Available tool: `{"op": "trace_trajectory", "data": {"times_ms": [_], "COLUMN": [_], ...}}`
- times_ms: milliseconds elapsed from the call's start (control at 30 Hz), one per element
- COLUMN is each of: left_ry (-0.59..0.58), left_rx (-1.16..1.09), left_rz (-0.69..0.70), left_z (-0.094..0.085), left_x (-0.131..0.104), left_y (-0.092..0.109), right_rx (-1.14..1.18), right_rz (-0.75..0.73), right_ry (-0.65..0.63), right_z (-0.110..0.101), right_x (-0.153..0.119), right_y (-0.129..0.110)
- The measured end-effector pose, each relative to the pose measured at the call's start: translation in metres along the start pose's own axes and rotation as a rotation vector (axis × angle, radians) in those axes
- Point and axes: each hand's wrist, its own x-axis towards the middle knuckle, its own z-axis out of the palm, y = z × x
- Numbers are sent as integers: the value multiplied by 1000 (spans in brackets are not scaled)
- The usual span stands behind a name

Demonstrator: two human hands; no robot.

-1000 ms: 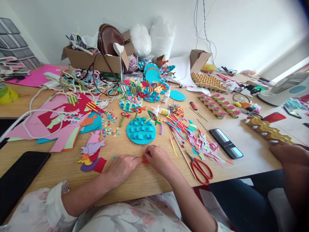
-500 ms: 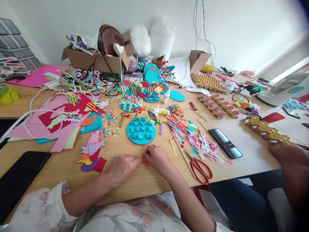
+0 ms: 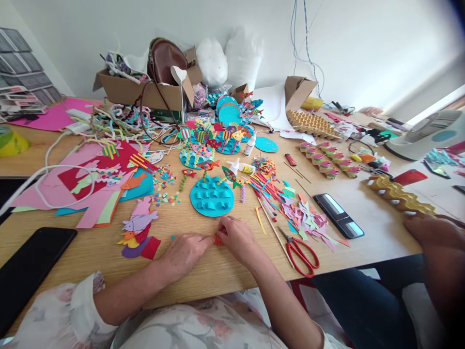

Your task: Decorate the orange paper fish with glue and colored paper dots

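Between my two hands a small orange-red paper piece [image 3: 218, 239] lies at the table's near side. My left hand [image 3: 188, 249] presses its left end with the fingertips, the fingers held together. My right hand [image 3: 236, 237] is closed over the piece from the right in a pinch, hiding part of it. Just beyond is a round blue base [image 3: 212, 196] with raised paper loops. Left of my hands lie cut paper fish [image 3: 140, 222] in pink, lilac, orange and yellow. Red-handled scissors [image 3: 303, 257] rest to the right.
Paper scraps [image 3: 305, 218], a phone [image 3: 338, 215] and thin sticks are on the right. Glue bottles [image 3: 247, 167] and decorated blue pieces stand farther back. A black phone [image 3: 36, 271] is at left. At far right, another person's hand [image 3: 425, 228] touches an egg-carton strip [image 3: 399, 194].
My hands stay almost still around the orange-red piece. At far right, the egg-carton strip and the other person's hand have shifted slightly left.
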Motion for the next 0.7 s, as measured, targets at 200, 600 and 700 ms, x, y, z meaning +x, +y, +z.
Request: {"op": "trace_trajectory", "data": {"times_ms": [200, 600, 700], "left_ry": [9, -3, -5], "left_rx": [-29, -21, -19], "left_rz": [2, -1, -9], "left_z": [2, -2, -2], "left_x": [0, 0, 0], "left_y": [-2, 1, 0], "right_rx": [17, 35, 30], "right_rz": [-36, -59, -58], "right_ry": [35, -24, -23], "right_z": [-11, 1, 0], "right_x": [-9, -1, -1], "right_y": [5, 2, 2]}}
